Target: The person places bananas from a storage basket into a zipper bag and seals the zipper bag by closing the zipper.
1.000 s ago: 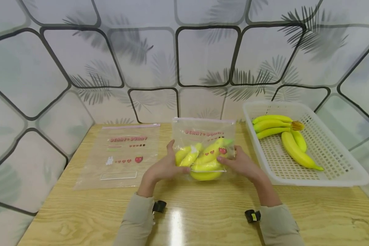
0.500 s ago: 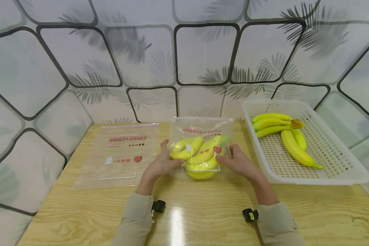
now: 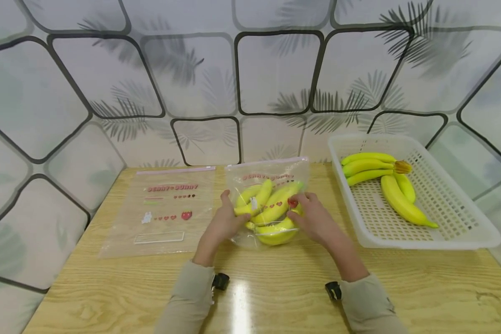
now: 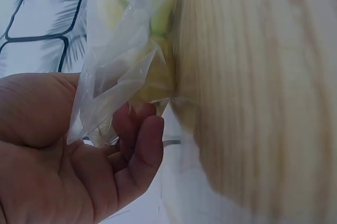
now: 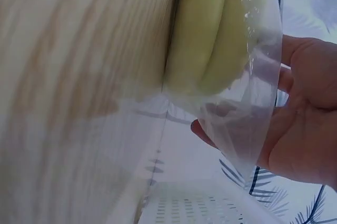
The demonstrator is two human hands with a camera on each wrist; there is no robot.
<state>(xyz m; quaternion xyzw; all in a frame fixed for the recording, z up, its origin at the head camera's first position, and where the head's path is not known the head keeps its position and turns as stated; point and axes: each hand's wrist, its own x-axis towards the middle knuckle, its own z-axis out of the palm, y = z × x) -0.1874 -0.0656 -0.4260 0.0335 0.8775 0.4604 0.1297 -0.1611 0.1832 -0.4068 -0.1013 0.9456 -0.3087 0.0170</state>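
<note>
A clear zip bag (image 3: pixel 260 170) with "Berry Bunny" print lies near the middle of the table, yellow bananas (image 3: pixel 271 211) inside it. My left hand (image 3: pixel 222 225) grips its left side, thumb over the front. In the left wrist view the fingers of this hand (image 4: pixel 79 174) curl by the bag's loose, wrinkled corner (image 4: pixel 113 79). On the opposite side my right hand (image 3: pixel 319 222) holds the bag between thumb and fingers, close to the printed strawberry. From the right wrist, two bananas (image 5: pixel 200 34) show through the film, with the right hand (image 5: pixel 308 124) at the bag's edge.
Left of the hands a second, flat zip bag (image 3: pixel 163 204) lies on the wooden table (image 3: pixel 275 287). At the right stands a white plastic basket (image 3: pixel 455 243) containing a bunch of bananas (image 3: pixel 405 199). A patterned cloth wall (image 3: pixel 275 74) closes off the back.
The filled bag has shifted slightly left and turned, its right top corner now higher. My right hand has moved left, its fingers coming onto the bag's front. The left hand keeps its hold.
</note>
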